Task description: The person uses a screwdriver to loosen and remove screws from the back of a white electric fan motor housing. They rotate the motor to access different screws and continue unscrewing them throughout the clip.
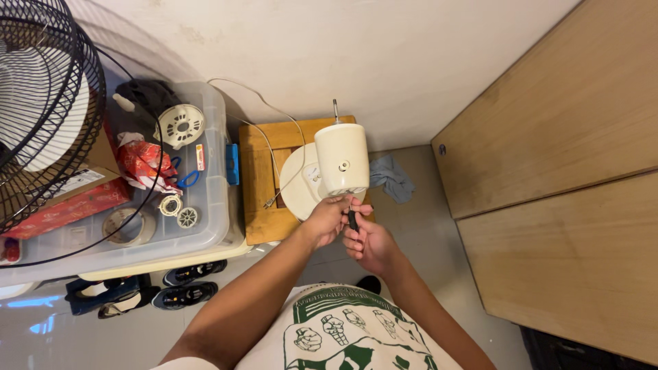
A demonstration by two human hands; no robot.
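Note:
A cream fan motor housing [342, 157] stands on its round base [296, 185] atop a small wooden stool [259, 178], with a metal shaft sticking out of its far end. My left hand [325, 220] grips the near lower edge of the housing. My right hand [367, 241] holds a black-handled screwdriver [353, 219] whose tip points up into the housing's underside. A white cord [274, 147] runs from the base across the stool.
A clear plastic bin lid [212, 205] at left carries fan parts, tape rolls, scissors and red packets. A black fan grille [48, 89] leans over it. Shoes [185, 274] lie under the bin. A grey cloth [392, 177] lies on the floor; wooden panels [562, 171] fill the right.

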